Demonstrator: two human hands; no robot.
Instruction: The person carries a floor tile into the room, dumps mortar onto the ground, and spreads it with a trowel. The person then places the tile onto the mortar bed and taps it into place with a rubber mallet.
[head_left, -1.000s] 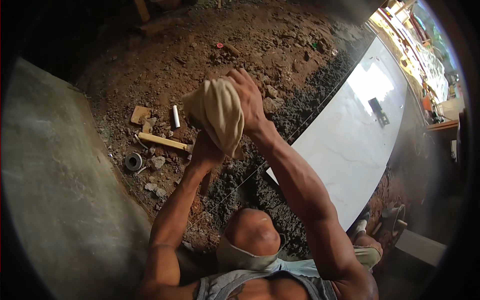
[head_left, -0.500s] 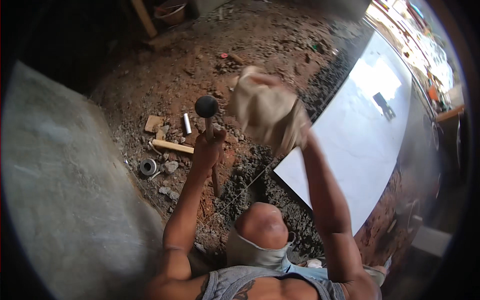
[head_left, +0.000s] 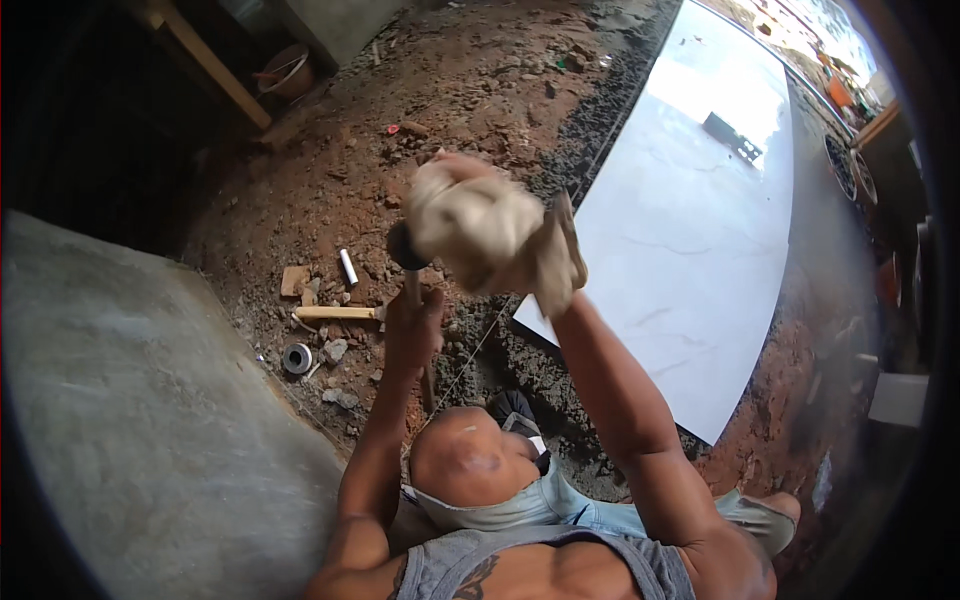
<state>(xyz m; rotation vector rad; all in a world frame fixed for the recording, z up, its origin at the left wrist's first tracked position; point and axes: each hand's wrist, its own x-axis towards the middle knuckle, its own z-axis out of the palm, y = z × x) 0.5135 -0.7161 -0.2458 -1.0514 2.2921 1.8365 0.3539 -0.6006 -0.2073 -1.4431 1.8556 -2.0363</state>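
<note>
My left hand [head_left: 412,332] grips the handle of a rubber mallet, whose black head [head_left: 402,246] points up. Over the mallet head, partly covering it, is my right hand [head_left: 478,225] in a loose beige work glove. The glove is smeared by motion, so its fingers do not show clearly; whether it touches the mallet cannot be made out. To the right lies a large glossy white tile [head_left: 680,260] with faint veins. Dark, rough mortar [head_left: 530,375] borders its near left edge, and a thin string [head_left: 475,355] runs across the ground there.
A wooden handle [head_left: 340,313], a white tube [head_left: 348,266], a grey roll [head_left: 297,358] and stone chunks lie on the dirt to the left. A grey wall [head_left: 150,400] rises at far left. Further off stand a bucket [head_left: 288,74] and a wooden post [head_left: 215,65].
My gloved right hand has moved left and now overlaps the mallet head. The left hand still holds the mallet upright. The whole view has shifted, showing more of my legs.
</note>
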